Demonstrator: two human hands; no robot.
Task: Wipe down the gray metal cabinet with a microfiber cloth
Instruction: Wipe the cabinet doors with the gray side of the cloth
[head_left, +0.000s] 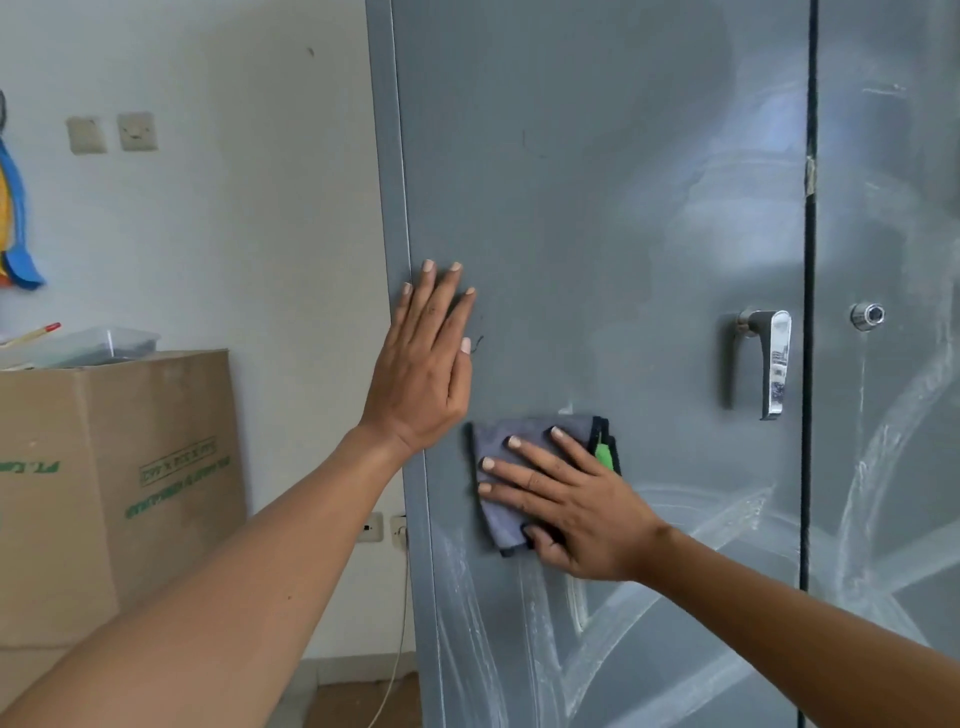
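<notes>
I see my right hand (566, 506) laid flat over the microfiber cloth (524, 467), fingers straight and spread, pressing it against the left door of the gray metal cabinet (597, 208); the thumb tucks under the cloth's lower edge. The cloth is folded into a rough rectangle, its long axis running nearly vertical with a slight lean, bottom end toward the right. Its black-trimmed edge and a green tag (604, 456) face right, toward the door handle (769, 364). The cloth sits below handle height, in the left half of that door.

My left hand (426, 364) rests open on the door near its left edge, fingers straight and pointing up, palm on the metal, just above and left of the cloth and apart from it.

Pale streaks cross the lower door panels. A keyhole (867, 316) sits on the right door. A cardboard box (114, 483) stands by the wall to the left.
</notes>
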